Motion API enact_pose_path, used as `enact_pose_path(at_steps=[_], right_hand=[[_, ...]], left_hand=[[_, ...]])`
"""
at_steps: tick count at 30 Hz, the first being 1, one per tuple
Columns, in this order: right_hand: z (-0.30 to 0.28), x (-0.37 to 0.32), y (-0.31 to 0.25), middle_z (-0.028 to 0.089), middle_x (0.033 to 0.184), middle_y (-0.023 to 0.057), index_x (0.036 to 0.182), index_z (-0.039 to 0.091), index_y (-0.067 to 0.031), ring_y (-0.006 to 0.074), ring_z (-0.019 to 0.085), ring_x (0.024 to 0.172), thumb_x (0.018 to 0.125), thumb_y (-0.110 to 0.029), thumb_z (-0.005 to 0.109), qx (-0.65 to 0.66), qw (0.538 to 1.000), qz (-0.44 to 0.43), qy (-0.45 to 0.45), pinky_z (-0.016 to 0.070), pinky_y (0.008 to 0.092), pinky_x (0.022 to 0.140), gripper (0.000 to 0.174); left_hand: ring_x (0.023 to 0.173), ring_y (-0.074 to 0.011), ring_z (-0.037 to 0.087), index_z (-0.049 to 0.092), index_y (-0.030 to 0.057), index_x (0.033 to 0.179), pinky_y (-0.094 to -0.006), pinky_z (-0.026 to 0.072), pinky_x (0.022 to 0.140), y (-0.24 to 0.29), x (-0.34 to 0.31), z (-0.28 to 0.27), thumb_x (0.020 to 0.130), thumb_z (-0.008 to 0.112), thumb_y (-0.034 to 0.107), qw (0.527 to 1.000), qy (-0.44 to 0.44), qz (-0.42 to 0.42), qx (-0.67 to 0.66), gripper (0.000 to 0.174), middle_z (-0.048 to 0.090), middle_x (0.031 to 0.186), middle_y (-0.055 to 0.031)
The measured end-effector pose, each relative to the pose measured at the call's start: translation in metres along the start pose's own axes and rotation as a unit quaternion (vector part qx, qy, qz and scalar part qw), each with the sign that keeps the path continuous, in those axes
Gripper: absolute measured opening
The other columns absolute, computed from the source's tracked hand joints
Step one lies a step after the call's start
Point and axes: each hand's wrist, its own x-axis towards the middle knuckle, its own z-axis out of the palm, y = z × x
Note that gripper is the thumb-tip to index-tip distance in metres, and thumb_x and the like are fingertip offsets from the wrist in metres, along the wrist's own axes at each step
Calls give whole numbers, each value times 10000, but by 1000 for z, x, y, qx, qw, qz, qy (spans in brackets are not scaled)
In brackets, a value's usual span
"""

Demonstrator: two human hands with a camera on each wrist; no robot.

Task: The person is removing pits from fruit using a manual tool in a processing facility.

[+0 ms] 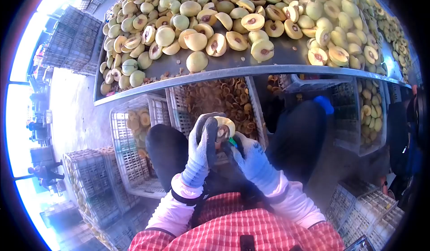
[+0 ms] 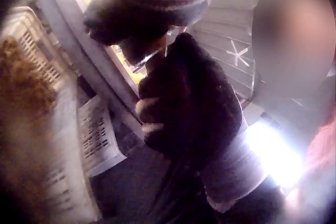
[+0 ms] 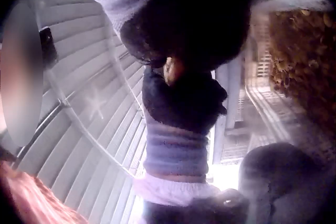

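Observation:
Both hands wear grey-white knitted gloves with dark palms and meet over the lap. My left hand grips a yellow peach half, its cut side and brown centre showing in the head view. In my right hand is a small tool with a green handle, held right against the peach half; its working end is hidden by the fingers. The left wrist view shows a thin shiny metal edge between the two dark gloves. A bit of the peach shows between the hands in the right wrist view.
A metal-edged table heaped with peach halves spans the front. Below it stands a crate of brown scraps. Other crates stand left and right, with stacked crates farther left.

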Motion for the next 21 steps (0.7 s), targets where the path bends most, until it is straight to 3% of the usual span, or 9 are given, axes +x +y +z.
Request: enact_pose_path(at_steps=[4,7,9,10,14,16,17,20,21], right_hand=[[5,-5,12,610,759,228,1042,555,39,385,624,705,905,-189,586,56,998,-10,-4,474,408,611,267],[2,-7,11,609,756,221,1053,559,34,362,624,687,913,-188,577,79,995,44,-29,471,398,611,263],[9,-9,12,609,752,210,1054,560,28,351,622,677,918,-186,571,86,995,37,18,471,392,612,254],[13,-10,14,609,750,205,1054,561,25,346,621,672,921,-186,567,90,995,32,43,471,389,613,249],[17,-12,20,612,745,200,1034,565,20,346,623,679,924,-184,559,91,994,29,55,470,387,615,232],[11,-9,16,612,739,198,1025,565,23,346,623,679,925,-184,555,66,997,35,23,470,386,616,229],[5,-7,12,612,738,200,1018,567,24,333,626,680,928,-191,553,75,996,52,-8,471,384,616,233],[0,-9,14,612,732,192,1000,571,27,285,634,679,939,-214,544,105,990,74,-66,472,370,617,250],[7,-12,23,613,726,180,995,573,27,262,635,675,944,-224,540,114,990,58,-61,473,360,616,258]], left_hand=[[838,-110,539,583,-21,1026,-249,447,754,-3,6,-13,964,512,236,991,-66,38,107,274,593,896,-64],[821,-104,524,576,-20,1008,-249,440,738,-7,9,-13,964,512,227,986,-90,65,121,259,576,867,-60],[828,-104,520,579,-12,1014,-252,439,741,-13,13,-8,967,511,223,972,-69,148,166,250,573,874,-57],[835,-111,524,582,-12,1031,-262,443,752,-3,6,3,971,507,229,998,-25,5,53,259,581,893,-61],[839,-108,523,582,-10,1030,-256,442,750,-6,6,5,976,505,236,985,-20,103,139,263,580,901,-62],[852,-198,543,549,-15,1079,-304,458,751,-15,4,-4,947,514,160,966,-53,151,201,222,573,940,-110],[865,-287,562,517,-19,1131,-354,476,754,-21,5,-15,917,525,87,957,-83,163,225,239,569,982,-159],[893,-370,585,496,-14,1178,-395,495,767,-22,5,-23,880,528,0,939,-134,175,264,299,565,1037,-209],[900,-371,586,499,-15,1173,-394,495,769,-16,7,-23,872,534,-2,945,-156,132,256,303,566,1043,-211]])
